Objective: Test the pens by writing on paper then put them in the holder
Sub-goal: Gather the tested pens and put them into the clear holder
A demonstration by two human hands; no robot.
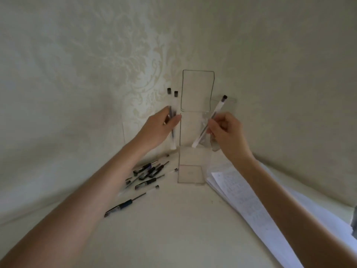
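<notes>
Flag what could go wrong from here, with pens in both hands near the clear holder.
1. The right hand holds its pen tilted at the holder; the lower end may catch a clear wall and miss.
2. The left hand grips two pens together; one might slip onto the loose pens.
3. Either hand could nudge the tall holder and tip it.

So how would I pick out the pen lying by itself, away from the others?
Find the tall clear holder standing in the middle of the view. Left of its base lies a pile of pens; nearer the camera than that pile, one lone pen lies slantwise. It has a dark blue grip, and unlike the piled ones it touches no other pen.
</notes>
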